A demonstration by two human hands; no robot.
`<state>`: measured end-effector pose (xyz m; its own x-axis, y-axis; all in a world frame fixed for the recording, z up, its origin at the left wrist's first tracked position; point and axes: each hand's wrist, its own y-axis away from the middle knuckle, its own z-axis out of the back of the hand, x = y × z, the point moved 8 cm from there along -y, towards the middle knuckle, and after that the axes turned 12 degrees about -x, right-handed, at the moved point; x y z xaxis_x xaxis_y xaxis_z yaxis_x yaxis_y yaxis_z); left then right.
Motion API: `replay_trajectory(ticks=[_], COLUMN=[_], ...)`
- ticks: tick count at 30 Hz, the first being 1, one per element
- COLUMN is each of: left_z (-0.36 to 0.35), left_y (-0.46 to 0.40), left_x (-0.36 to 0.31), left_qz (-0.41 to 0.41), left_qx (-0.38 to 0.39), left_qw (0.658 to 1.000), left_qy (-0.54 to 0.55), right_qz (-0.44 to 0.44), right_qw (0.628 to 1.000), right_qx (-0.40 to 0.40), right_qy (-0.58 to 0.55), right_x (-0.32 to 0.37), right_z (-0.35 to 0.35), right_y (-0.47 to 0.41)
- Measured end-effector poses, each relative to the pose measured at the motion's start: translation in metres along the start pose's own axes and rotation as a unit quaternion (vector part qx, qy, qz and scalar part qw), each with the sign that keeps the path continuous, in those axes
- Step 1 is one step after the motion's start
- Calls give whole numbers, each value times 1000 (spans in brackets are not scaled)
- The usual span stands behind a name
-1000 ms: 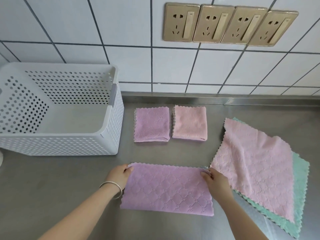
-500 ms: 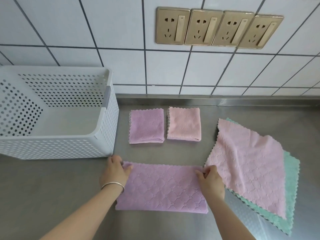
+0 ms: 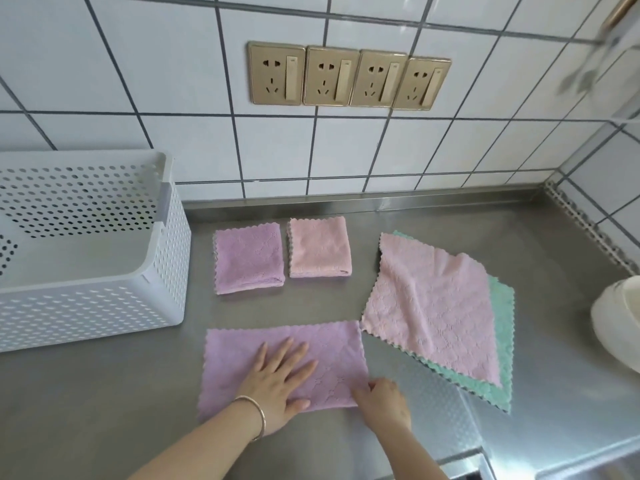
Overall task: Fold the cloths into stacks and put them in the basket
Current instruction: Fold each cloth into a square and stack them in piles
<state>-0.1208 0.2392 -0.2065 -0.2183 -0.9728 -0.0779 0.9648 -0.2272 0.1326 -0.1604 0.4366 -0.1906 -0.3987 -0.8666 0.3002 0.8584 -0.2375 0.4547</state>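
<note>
A purple cloth (image 3: pixel 332 344), folded in half into a long strip, lies on the steel counter in front of me. My left hand (image 3: pixel 277 379) rests flat on its middle, fingers spread. My right hand (image 3: pixel 384 401) pinches the strip's near right corner. Behind it lie a folded purple cloth (image 3: pixel 247 258) and a folded pink cloth (image 3: pixel 318 247), side by side. To the right, an unfolded pink cloth (image 3: pixel 433 306) lies on an unfolded green cloth (image 3: pixel 504 341). The white perforated basket (image 3: pixel 90 306) stands at the left with nothing inside.
A tiled wall with several gold sockets (image 3: pixel 348 77) runs behind the counter. A white rounded object (image 3: pixel 620 320) sits at the right edge. The counter's front edge (image 3: pixel 519 455) drops away at the lower right.
My left hand moved from the strip's left end onto its middle and lies flat. My right hand slid from the far right corner to the near right corner. The view shifted.
</note>
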Motion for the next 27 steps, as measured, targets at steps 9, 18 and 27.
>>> replay_trajectory(ticks=[9,18,27], left_z=[69,96,77], left_y=[-19,-12,46], left_x=[-9,44,102], left_qz=[207,371,455], left_qx=[3,-75,-180], left_qw=[922,797,777], left_qy=[327,471,396], right_qz=[107,477,490], right_qw=[968,826,855], right_qx=[-154,-254,-149], right_qy=[-164,-162,75], right_x=[42,132,128], right_z=[29,22,-55], right_y=[31,107,88])
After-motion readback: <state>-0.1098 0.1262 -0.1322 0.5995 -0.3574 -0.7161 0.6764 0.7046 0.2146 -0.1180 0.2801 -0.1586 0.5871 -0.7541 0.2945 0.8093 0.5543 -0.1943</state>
